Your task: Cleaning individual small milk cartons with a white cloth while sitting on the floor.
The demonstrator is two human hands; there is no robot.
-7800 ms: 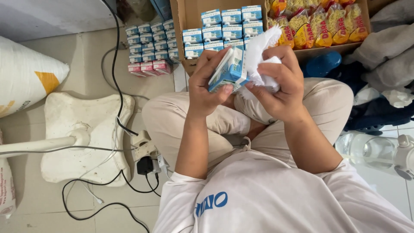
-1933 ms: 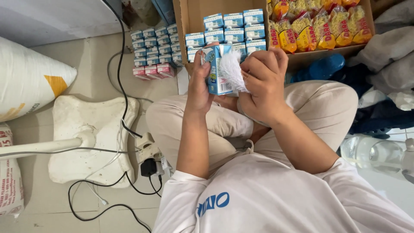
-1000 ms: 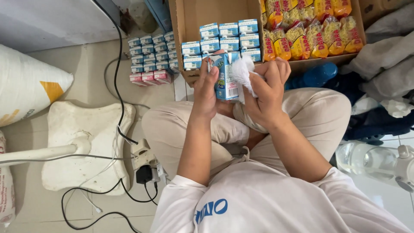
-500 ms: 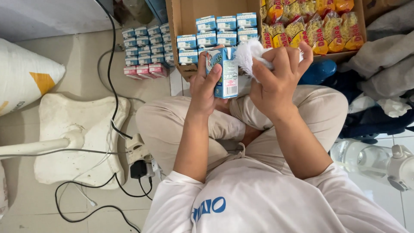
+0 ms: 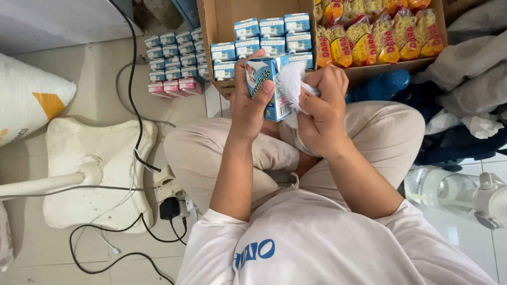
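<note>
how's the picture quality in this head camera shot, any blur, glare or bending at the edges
Head view: soft, even daylight with faint shadows; the left hand and its blue carton are sharp, as is the right hand on the white cloth. Mild glare on the snack packets. No clear edge bending.

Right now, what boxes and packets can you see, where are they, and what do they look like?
Small carton: blue and white, upright in the left hand, white cloth in the right hand against it.
Cartons in the cardboard box: blue-white rows, left part.
Snack packets: yellow and red, right part of the box.
Floor cartons: blue rows, pink ones nearest.
Sack: white, yellow patch, far left.
</note>
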